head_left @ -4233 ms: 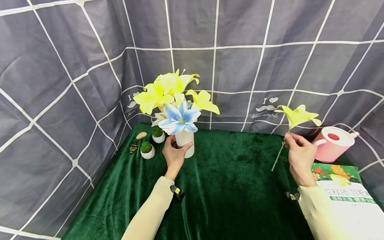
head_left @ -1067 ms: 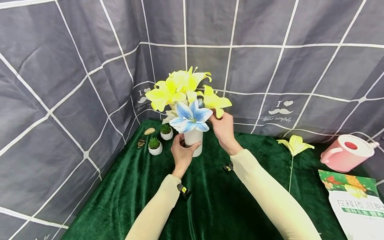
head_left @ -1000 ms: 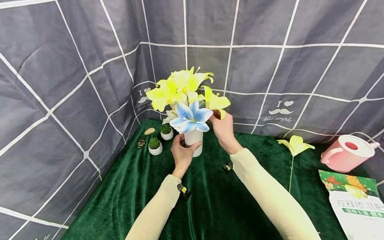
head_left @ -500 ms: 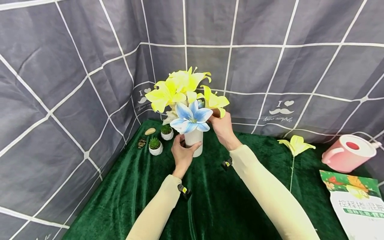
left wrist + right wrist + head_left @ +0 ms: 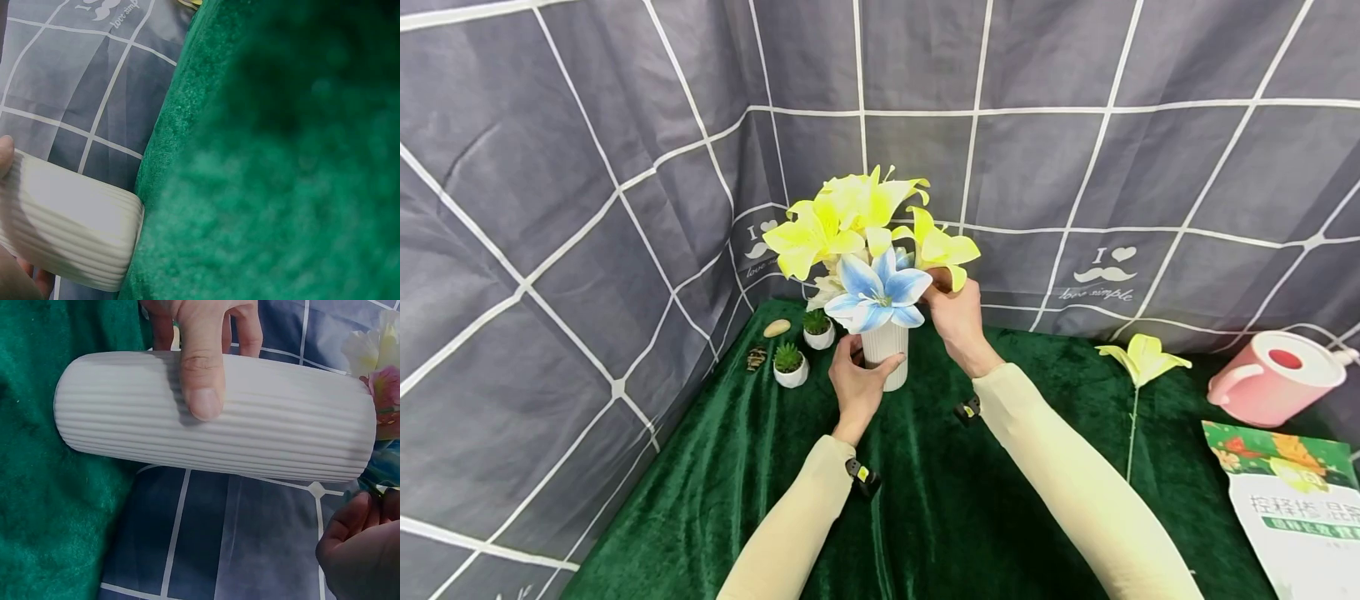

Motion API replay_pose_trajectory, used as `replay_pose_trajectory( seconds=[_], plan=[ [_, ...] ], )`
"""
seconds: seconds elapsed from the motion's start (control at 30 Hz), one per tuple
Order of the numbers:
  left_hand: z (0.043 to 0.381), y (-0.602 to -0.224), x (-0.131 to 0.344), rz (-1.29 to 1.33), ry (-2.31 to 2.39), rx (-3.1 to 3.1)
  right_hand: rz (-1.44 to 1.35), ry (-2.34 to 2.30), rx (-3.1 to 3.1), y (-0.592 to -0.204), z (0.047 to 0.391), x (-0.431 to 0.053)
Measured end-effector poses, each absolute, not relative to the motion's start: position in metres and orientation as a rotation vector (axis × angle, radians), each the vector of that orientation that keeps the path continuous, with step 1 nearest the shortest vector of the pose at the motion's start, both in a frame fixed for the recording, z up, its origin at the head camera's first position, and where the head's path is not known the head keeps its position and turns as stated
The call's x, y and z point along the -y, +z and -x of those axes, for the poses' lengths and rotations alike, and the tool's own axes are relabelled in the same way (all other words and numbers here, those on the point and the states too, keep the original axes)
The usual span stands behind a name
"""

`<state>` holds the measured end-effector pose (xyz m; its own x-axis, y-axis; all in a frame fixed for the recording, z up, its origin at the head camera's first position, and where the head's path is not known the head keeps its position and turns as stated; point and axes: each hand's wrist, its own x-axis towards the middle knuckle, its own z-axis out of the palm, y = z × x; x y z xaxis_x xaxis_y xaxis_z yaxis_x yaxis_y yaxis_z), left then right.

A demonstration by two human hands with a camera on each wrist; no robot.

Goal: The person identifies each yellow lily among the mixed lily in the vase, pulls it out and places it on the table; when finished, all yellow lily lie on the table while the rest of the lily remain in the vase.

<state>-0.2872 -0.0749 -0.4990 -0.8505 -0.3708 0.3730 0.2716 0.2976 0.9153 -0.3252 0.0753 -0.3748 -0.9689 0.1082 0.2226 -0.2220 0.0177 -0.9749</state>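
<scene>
A white ribbed vase (image 5: 886,367) stands on the green cloth, holding several yellow lilies (image 5: 815,237), a blue-and-white lily (image 5: 877,295) and some paler blooms. My left hand (image 5: 859,383) grips the vase low on its side; in the right wrist view its thumb (image 5: 203,384) lies across the ribs. At the vase's mouth my right hand (image 5: 957,321) pinches a thin green stem, just under the rightmost yellow lily (image 5: 942,248). The right wrist view shows those curled fingers (image 5: 353,519) beside the rim. Another yellow lily (image 5: 1142,360) lies on the cloth to the right.
Two small potted succulents (image 5: 790,367), a pale stone (image 5: 777,328) and a dark striped piece (image 5: 756,359) sit left of the vase. At the right are a pink watering can (image 5: 1273,387) and a green-and-white packet (image 5: 1292,492). Grey checked curtain (image 5: 1045,167) backs the table.
About four seconds ago my right hand held a yellow lily at the right; that lily now lies there, and the hand is at the vase. Over the last second, the pinched lily shifts slightly.
</scene>
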Motion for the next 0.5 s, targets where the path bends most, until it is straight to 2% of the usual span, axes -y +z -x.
replay_pose_trajectory(
  seconds=[0.5],
  plan=[
    [0.2861, -0.4988, 0.0745, -0.101, -1.590, 2.047, -0.131, 1.981, 1.981, -0.3684, 0.3196, -0.0797]
  ],
)
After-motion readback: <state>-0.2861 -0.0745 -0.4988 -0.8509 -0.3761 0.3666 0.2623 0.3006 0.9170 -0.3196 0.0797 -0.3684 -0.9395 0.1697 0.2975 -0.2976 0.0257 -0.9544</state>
